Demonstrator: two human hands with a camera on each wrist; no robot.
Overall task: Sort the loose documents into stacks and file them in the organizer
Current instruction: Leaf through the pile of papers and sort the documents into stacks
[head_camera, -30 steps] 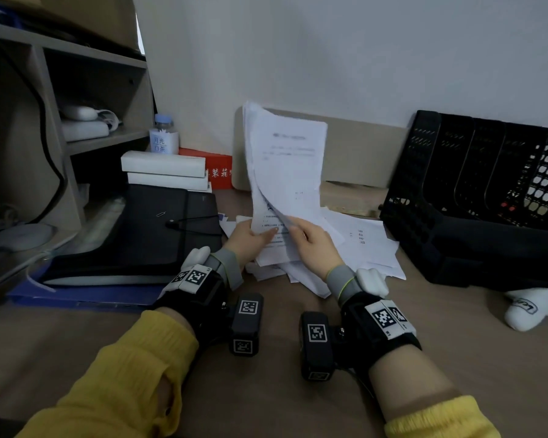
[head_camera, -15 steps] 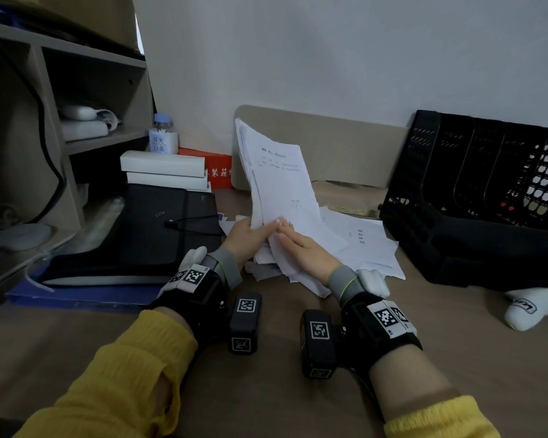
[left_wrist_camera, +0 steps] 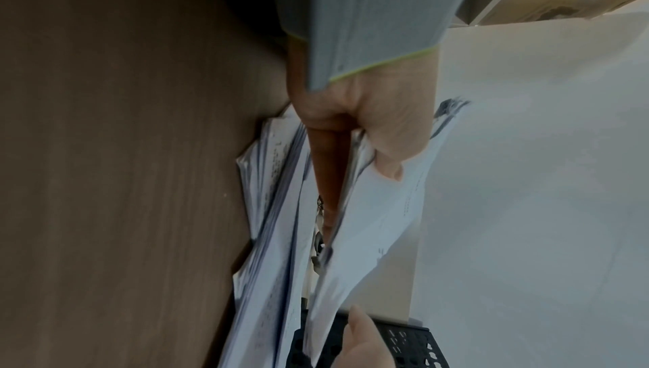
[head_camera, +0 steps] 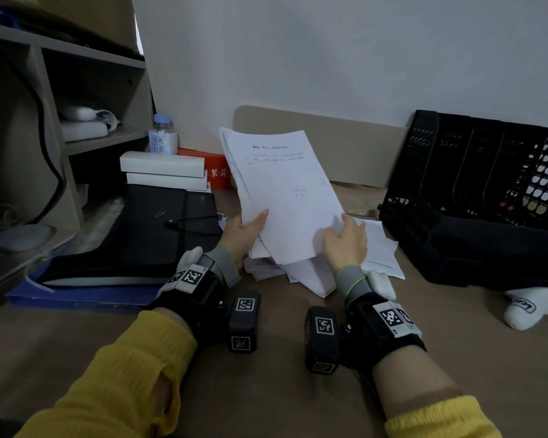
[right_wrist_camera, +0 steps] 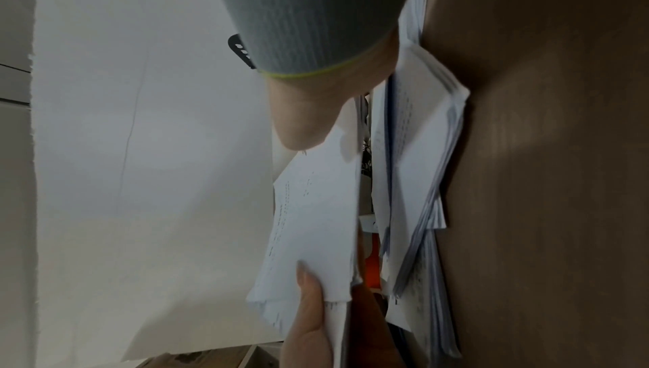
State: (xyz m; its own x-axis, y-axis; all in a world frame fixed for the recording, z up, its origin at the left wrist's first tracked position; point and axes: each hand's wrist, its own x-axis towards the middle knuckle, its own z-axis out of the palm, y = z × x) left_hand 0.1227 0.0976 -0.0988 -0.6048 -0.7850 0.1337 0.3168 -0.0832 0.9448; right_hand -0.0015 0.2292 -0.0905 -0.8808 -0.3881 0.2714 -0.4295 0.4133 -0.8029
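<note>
I hold a sheaf of white printed sheets (head_camera: 285, 197) tilted up above the desk. My left hand (head_camera: 246, 230) grips its lower left edge, thumb on the front (left_wrist_camera: 386, 160). At the lower right edge my right hand (head_camera: 345, 240) pinches the same sheaf (right_wrist_camera: 316, 221), thumb on the front; its fingers behind are hidden. A messy pile of loose documents (head_camera: 378, 254) lies on the desk under the sheaf, also seen edge-on as the pile (left_wrist_camera: 274, 207) (right_wrist_camera: 414, 179). The black mesh organizer (head_camera: 475, 197) with upright slots stands at the right.
A black folder (head_camera: 159, 229) lies left of the pile on a blue one. Behind it are two white boxes (head_camera: 162, 172), a small bottle (head_camera: 163, 137) and a red box (head_camera: 217, 173). A shelf unit (head_camera: 86, 128) fills the left. A white sock-like object (head_camera: 529, 305) lies near the organizer.
The hands have moved apart: the right hand slid from the sheaf's middle to its lower right edge. The sheaf now leans further back and right, with one flat sheet in front.
</note>
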